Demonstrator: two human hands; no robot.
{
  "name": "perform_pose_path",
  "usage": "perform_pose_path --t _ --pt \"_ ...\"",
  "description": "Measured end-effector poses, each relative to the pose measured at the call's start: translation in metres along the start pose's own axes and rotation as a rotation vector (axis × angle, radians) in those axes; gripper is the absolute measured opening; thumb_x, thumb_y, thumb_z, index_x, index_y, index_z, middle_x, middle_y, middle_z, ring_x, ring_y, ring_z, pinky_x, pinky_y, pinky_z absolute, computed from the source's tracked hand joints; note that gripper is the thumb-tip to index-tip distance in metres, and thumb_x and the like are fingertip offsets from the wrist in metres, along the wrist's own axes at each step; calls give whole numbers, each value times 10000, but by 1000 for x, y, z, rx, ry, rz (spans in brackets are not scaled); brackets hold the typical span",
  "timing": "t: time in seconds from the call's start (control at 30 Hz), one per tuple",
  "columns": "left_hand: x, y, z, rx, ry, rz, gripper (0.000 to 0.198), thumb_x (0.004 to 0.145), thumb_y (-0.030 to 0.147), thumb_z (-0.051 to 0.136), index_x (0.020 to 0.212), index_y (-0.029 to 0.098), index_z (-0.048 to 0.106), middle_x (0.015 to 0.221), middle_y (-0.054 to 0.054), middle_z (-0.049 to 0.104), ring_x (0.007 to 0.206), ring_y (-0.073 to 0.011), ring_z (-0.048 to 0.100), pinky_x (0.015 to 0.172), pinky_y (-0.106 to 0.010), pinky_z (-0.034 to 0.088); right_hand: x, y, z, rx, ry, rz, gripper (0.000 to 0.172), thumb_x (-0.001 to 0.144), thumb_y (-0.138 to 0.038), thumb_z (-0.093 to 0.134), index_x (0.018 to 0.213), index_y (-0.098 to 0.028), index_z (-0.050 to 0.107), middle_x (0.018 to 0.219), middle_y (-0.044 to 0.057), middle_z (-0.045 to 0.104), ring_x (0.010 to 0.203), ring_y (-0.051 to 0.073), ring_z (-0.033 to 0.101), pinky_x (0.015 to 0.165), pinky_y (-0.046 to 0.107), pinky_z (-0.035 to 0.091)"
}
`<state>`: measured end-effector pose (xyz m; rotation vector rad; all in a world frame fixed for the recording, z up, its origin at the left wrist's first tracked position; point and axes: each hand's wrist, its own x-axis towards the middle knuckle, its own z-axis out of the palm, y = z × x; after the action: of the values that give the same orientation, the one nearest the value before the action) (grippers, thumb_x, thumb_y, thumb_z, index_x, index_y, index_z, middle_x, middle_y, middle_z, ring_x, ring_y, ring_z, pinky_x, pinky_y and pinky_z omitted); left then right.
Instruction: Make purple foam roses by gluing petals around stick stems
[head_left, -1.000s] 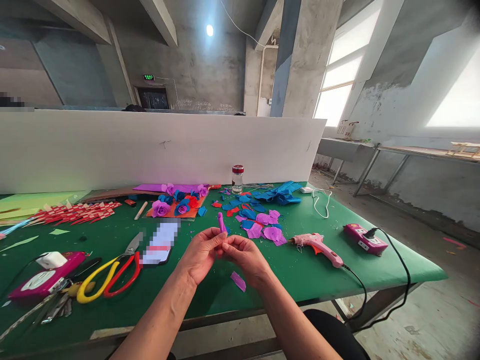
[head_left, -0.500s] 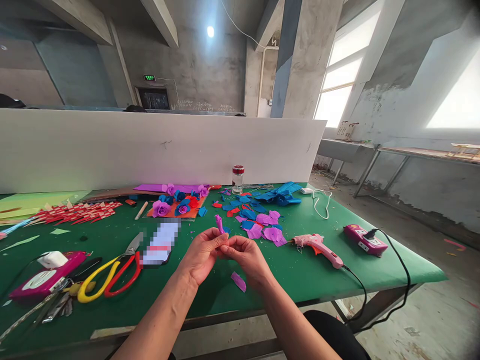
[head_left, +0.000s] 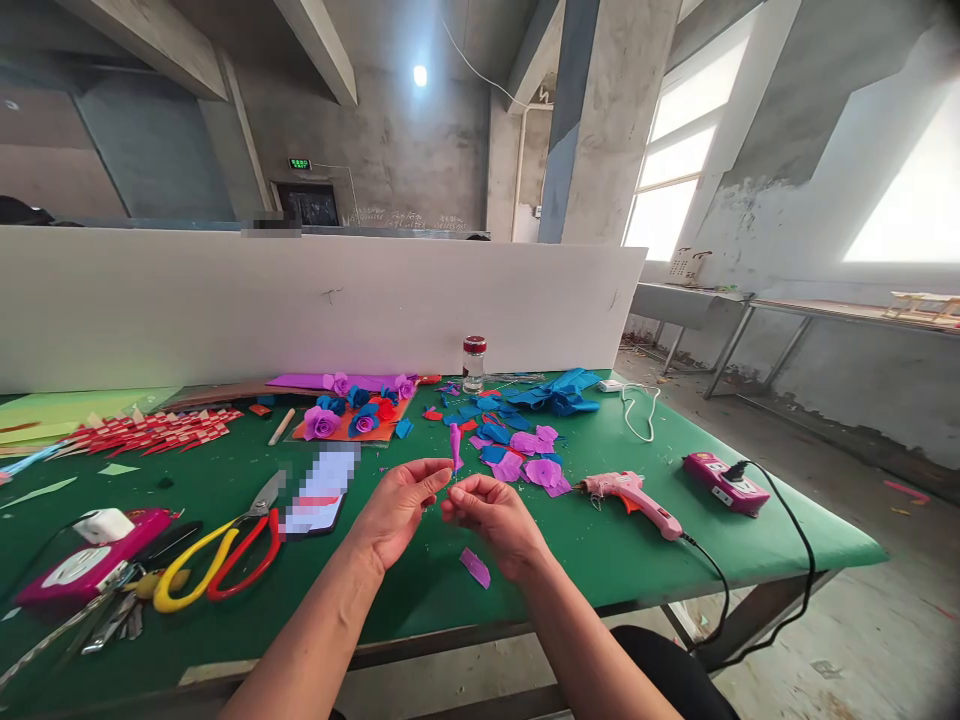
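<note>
A narrow purple paper flower bud (head_left: 455, 445), tightly rolled, stands nearly upright between my fingertips above the green table. My left hand (head_left: 401, 510) pinches its lower end from the left. My right hand (head_left: 487, 515) is closed at the bottom of the bud, fingers curled; the part inside the fingers is hidden. Below the hands lies a loose purple paper piece (head_left: 475, 568). Just beyond them are cut purple petals (head_left: 546, 474) and blue paper pieces (head_left: 493, 432). Finished paper roses (head_left: 322, 420) in purple, blue and red sit on an orange sheet.
Right of my hands lies a pink glue gun (head_left: 634, 497), its cord running off the table edge, near a pink power strip (head_left: 726, 483). Leftward are a phone (head_left: 321, 490), scissors (head_left: 225, 550) and another power strip (head_left: 97, 560). A red-lidded jar (head_left: 474, 365) stands before a white board (head_left: 322, 320).
The bud has turned from leaning left to nearly upright and shifted slightly right. My fingertips have parted a little around its lower end. The view has moved slightly.
</note>
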<state>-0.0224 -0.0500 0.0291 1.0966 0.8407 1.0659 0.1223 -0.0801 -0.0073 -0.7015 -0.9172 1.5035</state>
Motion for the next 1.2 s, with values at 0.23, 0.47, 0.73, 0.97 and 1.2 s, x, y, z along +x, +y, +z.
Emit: perform_pose_path --t 0.23,0.47,0.73,0.97,1.2 --pt "-5 2 9 -25 -12 -17 254 580 350 847 693 146 746 683 -33 645 581 -102 488 540 -248 361 -2 4 2 22 -46 39 358 566 -416 860 703 -146 669 669 38 712 615 132 639 716 290 493" --pt "-4 -3 4 -133 -52 -69 252 582 308 853 670 139 689 620 14 582 517 -81 487 461 -220 359 -2 5 2 54 -85 69 347 559 -395 868 691 -150 661 669 32 709 587 118 626 683 264 481" --pt "-10 4 12 -134 -103 -53 285 566 299 854 616 160 611 539 44 518 487 -81 450 481 -218 345 -3 2 -3 -34 -178 30 321 616 -397 834 791 -174 683 788 38 709 711 144 649 751 287 485" --pt "-23 9 15 149 154 335 245 543 273 846 599 179 628 625 32 565 653 -119 478 646 -230 364 -13 -33 -9 -400 -46 -280 349 677 -402 788 943 -209 670 980 53 683 949 205 617 831 319 468" --pt "-35 -6 27 337 328 554 219 524 276 847 528 216 636 571 4 578 604 -157 458 591 -253 332 -28 -18 6 -344 -7 -320 317 629 -397 810 829 -200 663 852 35 671 816 192 628 790 324 495"
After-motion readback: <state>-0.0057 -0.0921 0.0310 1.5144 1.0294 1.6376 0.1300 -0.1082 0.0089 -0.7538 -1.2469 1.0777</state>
